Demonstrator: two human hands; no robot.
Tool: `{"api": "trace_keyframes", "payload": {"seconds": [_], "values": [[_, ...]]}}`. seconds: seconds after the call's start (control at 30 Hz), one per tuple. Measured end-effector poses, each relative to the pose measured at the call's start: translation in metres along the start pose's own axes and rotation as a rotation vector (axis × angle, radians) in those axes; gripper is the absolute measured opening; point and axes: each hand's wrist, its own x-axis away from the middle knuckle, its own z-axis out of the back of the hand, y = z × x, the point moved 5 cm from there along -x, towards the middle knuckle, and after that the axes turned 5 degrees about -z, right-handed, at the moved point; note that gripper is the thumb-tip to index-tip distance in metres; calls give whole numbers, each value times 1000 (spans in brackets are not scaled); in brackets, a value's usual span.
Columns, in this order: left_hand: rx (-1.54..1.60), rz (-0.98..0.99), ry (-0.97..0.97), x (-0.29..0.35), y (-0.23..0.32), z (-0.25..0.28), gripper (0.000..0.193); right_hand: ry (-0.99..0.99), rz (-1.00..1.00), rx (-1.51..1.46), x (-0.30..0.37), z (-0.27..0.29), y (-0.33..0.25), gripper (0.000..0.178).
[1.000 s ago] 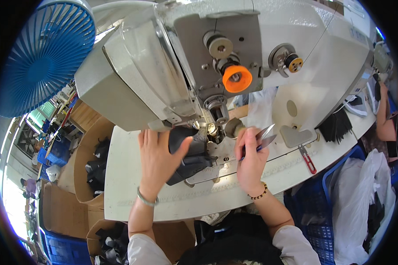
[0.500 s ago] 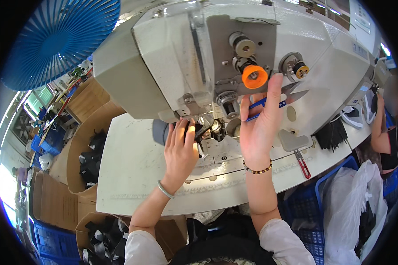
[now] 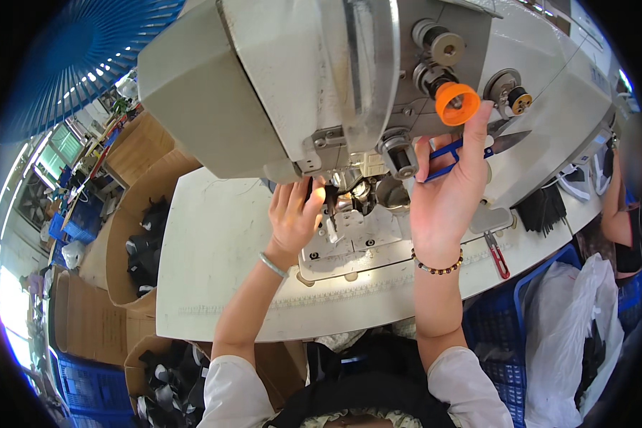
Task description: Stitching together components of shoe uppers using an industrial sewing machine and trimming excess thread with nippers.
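My left hand (image 3: 292,220) is under the head of a large pale sewing machine (image 3: 185,93), beside its needle area. Its fingers are closed on a dark shoe piece (image 3: 309,191), mostly hidden by the hand and the machine. My right hand (image 3: 451,189) is raised palm up at the machine's front, right of the needle area. Blue-handled thread snips (image 3: 446,158) lie across its fingers, their pointed metal blades to the right. One outstretched finger reaches up beside the orange cone-shaped tension knob (image 3: 458,105); whether they touch I cannot tell.
A red-handled tool (image 3: 498,258) and a bundle of black strips (image 3: 542,209) lie on the white table (image 3: 207,278) at right. Cardboard boxes (image 3: 132,221) of dark shoe pieces stand left. A blue crate (image 3: 492,349) and plastic bag (image 3: 556,335) are right; another person's arm (image 3: 617,214) shows beyond.
The view has shifted closer to the machine head. The grey-blue edge left of my left hand is now nearly hidden. My right hand still has the snips, its finger still near the orange knob.
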Motion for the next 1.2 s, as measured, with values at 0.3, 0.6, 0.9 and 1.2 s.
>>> {"api": "trace_keyframes", "payload": {"seconds": [0.3,0.6,0.9,1.2], "values": [[-5,208,-105,14,-21,-32,15,63,8,-6,-1,4,-1,36],[-183,220,53,31,-64,-13,17,71,28,-76,-4,9,1,37],[-76,163,-237,19,-25,51,32,62,-7,157,10,31,-2,27],[-22,164,-51,52,17,71,19,-684,-183,1246,93,62,56,30]]}}
